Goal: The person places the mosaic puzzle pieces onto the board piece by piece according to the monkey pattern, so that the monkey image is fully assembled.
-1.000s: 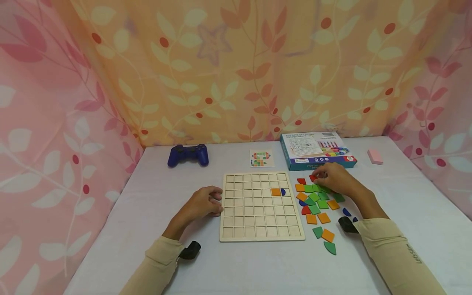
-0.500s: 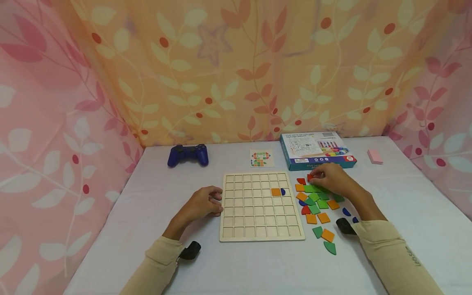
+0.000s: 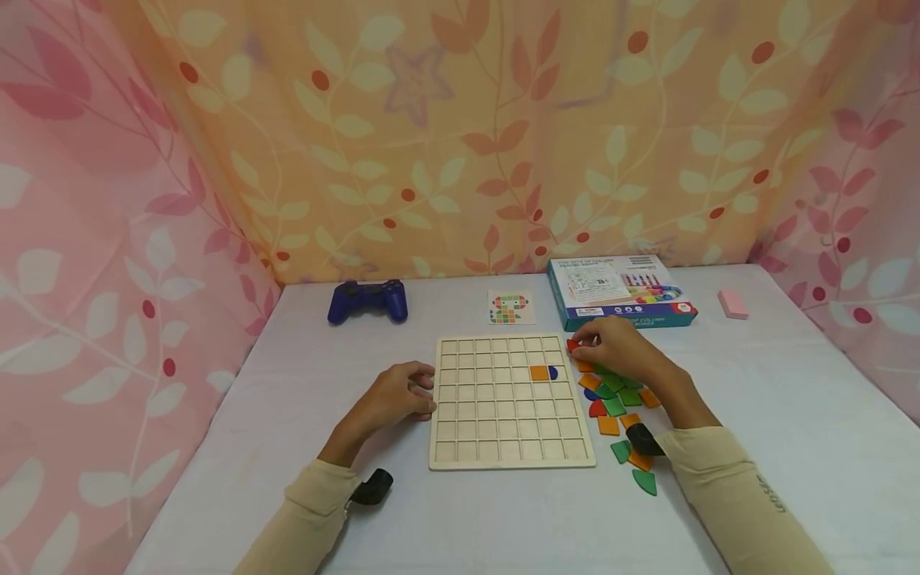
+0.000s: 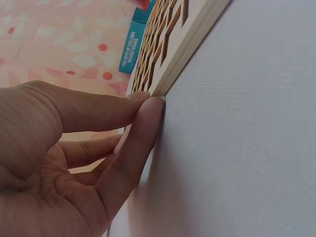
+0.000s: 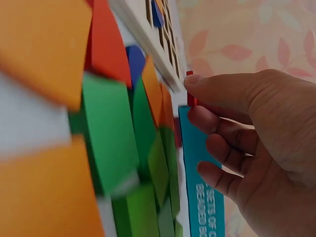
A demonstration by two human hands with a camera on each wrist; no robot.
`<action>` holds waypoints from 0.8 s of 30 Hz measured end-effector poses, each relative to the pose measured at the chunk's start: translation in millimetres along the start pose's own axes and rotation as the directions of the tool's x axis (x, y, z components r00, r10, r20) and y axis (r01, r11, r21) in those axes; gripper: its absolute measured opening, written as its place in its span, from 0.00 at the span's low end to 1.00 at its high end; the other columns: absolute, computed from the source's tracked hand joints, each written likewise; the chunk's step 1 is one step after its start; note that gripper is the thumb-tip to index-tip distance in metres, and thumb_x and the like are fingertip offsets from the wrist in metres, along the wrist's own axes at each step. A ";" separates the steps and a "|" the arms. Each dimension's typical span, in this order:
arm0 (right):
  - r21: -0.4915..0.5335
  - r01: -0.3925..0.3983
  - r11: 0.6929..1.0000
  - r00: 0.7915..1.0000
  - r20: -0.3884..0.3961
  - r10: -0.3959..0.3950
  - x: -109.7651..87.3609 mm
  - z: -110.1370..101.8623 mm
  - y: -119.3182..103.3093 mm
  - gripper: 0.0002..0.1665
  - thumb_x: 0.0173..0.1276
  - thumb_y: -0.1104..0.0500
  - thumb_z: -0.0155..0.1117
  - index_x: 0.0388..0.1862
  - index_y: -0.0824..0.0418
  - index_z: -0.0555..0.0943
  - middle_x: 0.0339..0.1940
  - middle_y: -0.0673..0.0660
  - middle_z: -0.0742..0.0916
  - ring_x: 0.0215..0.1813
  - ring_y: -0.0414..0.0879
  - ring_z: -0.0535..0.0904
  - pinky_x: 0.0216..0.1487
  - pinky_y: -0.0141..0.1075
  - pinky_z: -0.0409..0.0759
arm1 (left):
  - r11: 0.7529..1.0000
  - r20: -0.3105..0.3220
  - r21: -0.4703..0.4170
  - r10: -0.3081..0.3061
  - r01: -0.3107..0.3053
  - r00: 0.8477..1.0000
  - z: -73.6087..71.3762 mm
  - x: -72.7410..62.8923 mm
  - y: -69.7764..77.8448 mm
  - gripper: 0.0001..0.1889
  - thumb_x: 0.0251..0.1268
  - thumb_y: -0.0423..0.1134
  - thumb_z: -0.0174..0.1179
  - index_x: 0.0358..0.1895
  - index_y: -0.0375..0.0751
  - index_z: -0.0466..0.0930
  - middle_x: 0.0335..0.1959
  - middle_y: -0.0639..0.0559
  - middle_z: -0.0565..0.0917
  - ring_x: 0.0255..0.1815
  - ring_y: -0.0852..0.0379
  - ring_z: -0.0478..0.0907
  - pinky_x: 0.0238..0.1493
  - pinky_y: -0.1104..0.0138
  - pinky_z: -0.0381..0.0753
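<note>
Near the upper right corner of the wooden grid board (image 3: 506, 411), my right hand (image 3: 618, 347) pinches a red tile (image 3: 573, 346) between thumb and index finger. The right wrist view shows this red tile (image 5: 190, 89) edge-on at the fingertips, raised above the other tiles. My left hand (image 3: 395, 395) rests at the board's left edge; its thumb and index fingertips touch the rim (image 4: 165, 81). An orange square (image 3: 539, 373) and a blue half-round tile (image 3: 553, 373) lie side by side in the board's cells. The right hand and forearm hide part of the loose tiles.
Loose green (image 3: 613, 407), orange (image 3: 608, 426) and red (image 3: 597, 409) tiles lie right of the board. Behind stand a blue game controller (image 3: 368, 301), a patterned card (image 3: 511, 307), a cardboard box (image 3: 621, 291) and a pink block (image 3: 732, 304).
My right hand has lifted the red tile from the pile and carried it left, toward the board's upper right corner. The left hand has stayed at the board's edge.
</note>
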State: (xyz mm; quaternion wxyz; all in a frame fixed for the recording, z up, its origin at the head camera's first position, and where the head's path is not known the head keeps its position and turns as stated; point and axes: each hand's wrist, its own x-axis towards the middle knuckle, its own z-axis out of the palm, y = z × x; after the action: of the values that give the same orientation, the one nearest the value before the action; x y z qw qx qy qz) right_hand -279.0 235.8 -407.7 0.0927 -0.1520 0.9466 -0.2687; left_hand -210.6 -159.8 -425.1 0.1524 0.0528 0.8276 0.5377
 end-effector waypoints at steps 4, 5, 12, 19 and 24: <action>0.039 0.008 0.999 1.000 0.018 -0.009 5.0 6.9 -8.6 0.22 0.74 0.53 0.72 0.59 0.65 0.88 0.42 0.57 0.86 0.45 0.51 0.78 0.41 0.35 0.82 | 1.000 0.001 -0.003 0.001 -0.001 1.000 0.4 0.2 0.0 0.32 0.59 0.20 0.70 0.69 0.25 0.74 0.55 0.37 0.81 0.44 0.54 0.85 0.42 0.63 0.93; 0.044 0.012 0.999 1.000 0.020 -0.013 6.2 8.7 -10.7 0.22 0.73 0.53 0.72 0.60 0.65 0.87 0.42 0.57 0.86 0.45 0.51 0.78 0.40 0.35 0.82 | 1.000 0.002 -0.004 0.001 -0.001 1.000 0.4 0.1 0.1 0.32 0.59 0.20 0.70 0.69 0.25 0.74 0.55 0.37 0.81 0.44 0.54 0.85 0.42 0.63 0.93; 0.061 0.043 0.997 0.999 0.030 -0.045 12.4 19.3 -22.8 0.22 0.73 0.53 0.73 0.60 0.64 0.87 0.43 0.57 0.87 0.45 0.51 0.78 0.40 0.36 0.83 | 1.000 0.006 -0.008 0.007 -0.007 1.000 0.1 -0.7 0.1 0.32 0.59 0.20 0.70 0.69 0.25 0.74 0.54 0.37 0.81 0.42 0.54 0.85 0.41 0.63 0.93; 0.029 0.072 0.997 0.997 0.006 -0.072 14.0 26.1 -35.4 0.20 0.73 0.54 0.74 0.56 0.66 0.89 0.38 0.55 0.87 0.40 0.49 0.77 0.38 0.36 0.81 | 1.000 -0.004 -0.009 -0.005 0.005 1.000 0.5 0.2 0.2 0.32 0.58 0.19 0.70 0.68 0.25 0.75 0.54 0.38 0.82 0.41 0.54 0.85 0.41 0.63 0.93; 0.024 0.090 0.996 0.996 -0.001 -0.090 15.5 29.4 -37.1 0.18 0.73 0.55 0.74 0.55 0.65 0.89 0.38 0.54 0.88 0.40 0.49 0.78 0.40 0.35 0.82 | 1.000 -0.005 0.002 0.000 0.000 1.000 0.4 0.5 0.0 0.32 0.59 0.19 0.70 0.68 0.25 0.75 0.53 0.38 0.82 0.41 0.55 0.85 0.40 0.63 0.93</action>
State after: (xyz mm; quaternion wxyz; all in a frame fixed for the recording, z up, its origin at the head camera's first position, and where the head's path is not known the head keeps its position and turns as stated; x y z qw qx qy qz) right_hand -277.2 186.4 -413.8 0.0824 -0.1933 0.9356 -0.2838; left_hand -211.0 -159.4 -425.3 0.1504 0.0518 0.8285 0.5369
